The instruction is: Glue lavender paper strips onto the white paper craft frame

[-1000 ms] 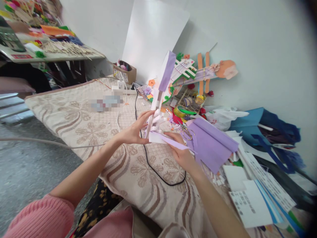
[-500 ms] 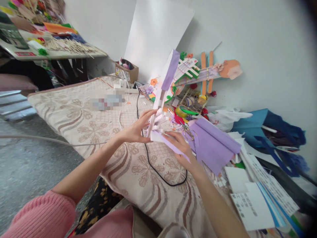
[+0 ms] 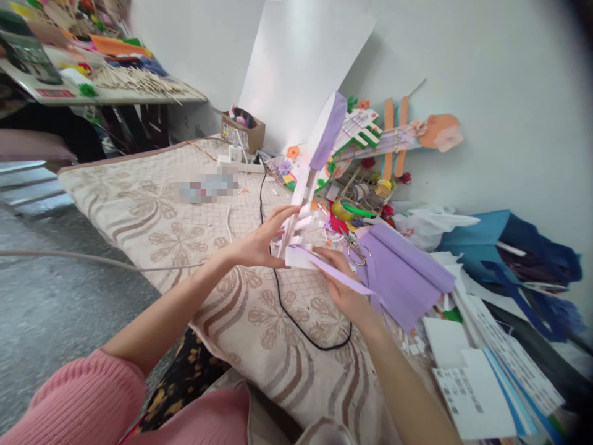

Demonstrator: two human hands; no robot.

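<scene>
My left hand (image 3: 260, 242) grips the lower end of a long white-and-purple craft model (image 3: 328, 137), fingers and thumb wrapped round its side. The model tilts up and away from me, with purple paper along the edge of its rounded top and short white bars near its base. From the base a purple paper strip (image 3: 348, 279) runs down to the right. My right hand (image 3: 346, 295) is closed on that strip, close to where it meets the model; part of the fingers is hidden behind it.
Purple paper sheets (image 3: 398, 278), scissors (image 3: 357, 250) and a tape roll (image 3: 343, 210) lie to the right. Beyond stand a flower-decorated craft (image 3: 364, 133) and a cardboard box (image 3: 252, 137). A black cable (image 3: 296, 321) crosses the patterned cloth (image 3: 185, 241). White boards (image 3: 477, 389) lie lower right.
The model's rounded top has turned to show more of its white face. My right hand has shifted slightly, and more of the purple strip now shows past it.
</scene>
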